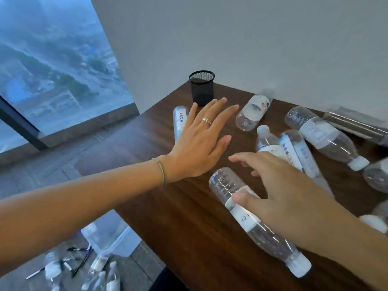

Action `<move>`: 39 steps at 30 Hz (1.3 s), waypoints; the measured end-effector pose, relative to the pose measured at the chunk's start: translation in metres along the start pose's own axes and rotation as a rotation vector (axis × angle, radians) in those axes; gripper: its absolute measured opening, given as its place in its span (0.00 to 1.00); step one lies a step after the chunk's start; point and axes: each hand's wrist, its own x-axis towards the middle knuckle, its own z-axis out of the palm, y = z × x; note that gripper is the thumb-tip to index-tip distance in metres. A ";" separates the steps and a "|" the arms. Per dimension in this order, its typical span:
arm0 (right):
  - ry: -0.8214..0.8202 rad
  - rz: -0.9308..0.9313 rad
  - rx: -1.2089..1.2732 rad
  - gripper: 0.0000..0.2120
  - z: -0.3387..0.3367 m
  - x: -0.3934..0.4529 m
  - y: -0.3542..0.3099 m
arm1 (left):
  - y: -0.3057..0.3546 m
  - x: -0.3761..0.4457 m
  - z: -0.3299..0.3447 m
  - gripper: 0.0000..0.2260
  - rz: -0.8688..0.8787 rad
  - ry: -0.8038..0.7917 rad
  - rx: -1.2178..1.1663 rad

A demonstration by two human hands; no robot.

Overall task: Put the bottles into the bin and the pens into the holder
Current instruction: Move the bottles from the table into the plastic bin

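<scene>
Head: both hands [201, 141] hide bottles [260, 225]; floor clutter [84, 265] blurred.

Both forearms bare, no sleeves in view. Left hand [199, 141]: stacked thin rings [206, 121] on the ring finger, silver-toned with one warmer band, reading as three. Left wrist: slim metallic bangle [161, 171], two fine strands side by side, pale gold tone. Right hand [279, 192]: no jewellery visible. Nails short and unpainted on both hands.

Left hand [201, 141] flat, fingers straight — right hand [279, 185] spread, loosely curled.
</scene>
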 end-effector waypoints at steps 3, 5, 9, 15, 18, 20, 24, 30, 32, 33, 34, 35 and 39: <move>-0.105 0.021 -0.220 0.31 0.030 0.000 -0.006 | -0.020 -0.016 -0.003 0.26 -0.014 0.110 -0.001; -0.124 0.064 -0.325 0.35 0.050 0.000 -0.011 | -0.032 -0.030 -0.005 0.26 -0.061 0.168 -0.054; -0.074 0.163 -0.389 0.46 0.085 0.000 -0.023 | -0.054 -0.067 -0.012 0.26 -0.139 0.217 -0.150; 0.027 0.192 -0.352 0.44 0.105 -0.004 -0.051 | -0.091 -0.073 -0.015 0.28 -0.382 0.221 -0.240; 0.113 0.160 -0.289 0.43 0.100 -0.010 -0.062 | -0.105 -0.051 -0.013 0.29 -0.592 0.142 -0.335; 0.167 0.146 -0.243 0.43 0.094 -0.014 -0.065 | -0.116 -0.030 -0.009 0.31 -0.725 0.066 -0.431; 0.222 0.143 -0.165 0.43 0.078 -0.015 -0.061 | -0.125 0.012 0.000 0.42 -0.895 -0.055 -0.525; 0.257 0.112 -0.078 0.41 0.073 0.004 -0.050 | -0.125 0.038 0.035 0.56 -0.887 -0.241 -0.480; 0.272 0.093 -0.055 0.42 0.075 0.015 -0.051 | -0.126 0.035 0.042 0.54 -0.856 -0.226 -0.456; 0.276 0.086 -0.043 0.42 0.076 0.022 -0.053 | -0.127 0.032 0.042 0.53 -0.836 -0.209 -0.458; 0.272 0.079 -0.026 0.42 0.078 0.029 -0.056 | -0.129 0.027 0.040 0.52 -0.816 -0.188 -0.472; 0.263 0.072 -0.003 0.42 0.081 0.036 -0.060 | -0.132 0.021 0.037 0.50 -0.794 -0.162 -0.489; 0.248 0.000 0.069 0.41 0.092 0.061 -0.087 | -0.156 -0.016 0.011 0.44 -0.729 -0.008 -0.438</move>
